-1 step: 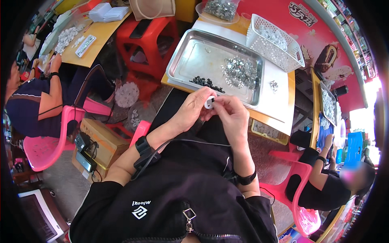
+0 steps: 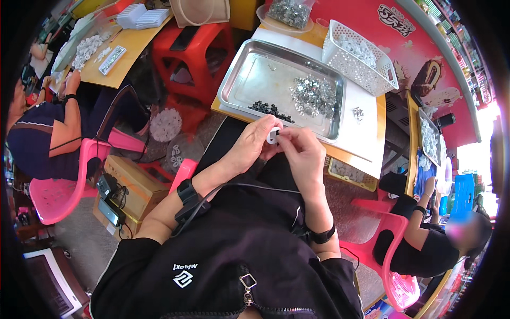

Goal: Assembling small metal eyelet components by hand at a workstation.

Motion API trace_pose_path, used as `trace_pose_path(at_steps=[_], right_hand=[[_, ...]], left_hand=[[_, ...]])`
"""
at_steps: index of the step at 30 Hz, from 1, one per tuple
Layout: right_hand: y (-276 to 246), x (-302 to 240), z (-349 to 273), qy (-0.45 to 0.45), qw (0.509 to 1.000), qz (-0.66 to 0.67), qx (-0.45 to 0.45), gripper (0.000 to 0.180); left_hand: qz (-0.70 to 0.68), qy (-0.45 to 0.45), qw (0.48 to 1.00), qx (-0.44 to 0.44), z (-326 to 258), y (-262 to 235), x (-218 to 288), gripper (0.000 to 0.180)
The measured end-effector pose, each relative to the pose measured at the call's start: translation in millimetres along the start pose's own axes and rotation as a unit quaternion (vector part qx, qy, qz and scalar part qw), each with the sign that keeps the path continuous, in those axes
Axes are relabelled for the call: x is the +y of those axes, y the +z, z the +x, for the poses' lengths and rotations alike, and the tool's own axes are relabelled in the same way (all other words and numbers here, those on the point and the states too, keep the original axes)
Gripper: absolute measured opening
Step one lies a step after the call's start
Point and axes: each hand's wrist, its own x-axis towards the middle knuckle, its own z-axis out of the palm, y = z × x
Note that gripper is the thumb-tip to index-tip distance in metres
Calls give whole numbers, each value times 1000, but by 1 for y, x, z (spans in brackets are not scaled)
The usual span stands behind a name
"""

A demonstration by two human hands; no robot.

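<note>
Just beyond my lap, at the near edge of the metal tray (image 2: 249, 59), my left hand (image 2: 249, 143) is closed on a small round white plastic part (image 2: 272, 136). A dark patch shows in the face of this part. My right hand (image 2: 307, 154) pinches thumb and forefinger together against its right side; whatever lies between those fingertips is too small and covered to name. Inside the tray are a heap of small shiny metal pieces (image 2: 313, 95) and, nearest my hands, a pile of small black pieces (image 2: 270, 110).
Right of the tray, a white perforated basket (image 2: 340, 53) holds pale parts, and a few metal pieces (image 2: 358, 114) lie on a white board (image 2: 366, 135). A bag of metal pieces (image 2: 289, 13) stands behind. Red stools (image 2: 196, 58) are at left. Other people work on both sides.
My right fingertips have shifted very slightly left against the white part. Otherwise the hands and tray look the same.
</note>
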Motion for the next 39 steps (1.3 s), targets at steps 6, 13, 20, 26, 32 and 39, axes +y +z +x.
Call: trace_pose_path(at_steps=[6, 13, 20, 26, 32, 39], right_hand=[[3, -2, 2, -245, 932, -268, 12, 16], [10, 5, 6, -225, 941, -237, -84, 17], [11, 15, 0, -131, 965, -187, -127, 12], [11, 24, 10, -68, 984, -146, -72, 17], [13, 18, 8, 135, 983, 114, -41, 18], [7, 11, 6, -35, 998, -20, 57, 16]], left_hand=[[148, 22, 987, 57, -6, 2, 1, 53], [187, 45, 976, 107, -10, -9, -13, 59], [154, 13, 983, 99, -15, -19, -30, 56], [77, 8, 993, 89, -3, -21, -30, 51], [35, 120, 992, 30, 2, -18, -16, 39], [127, 178, 975, 40, -8, -12, 7, 14]])
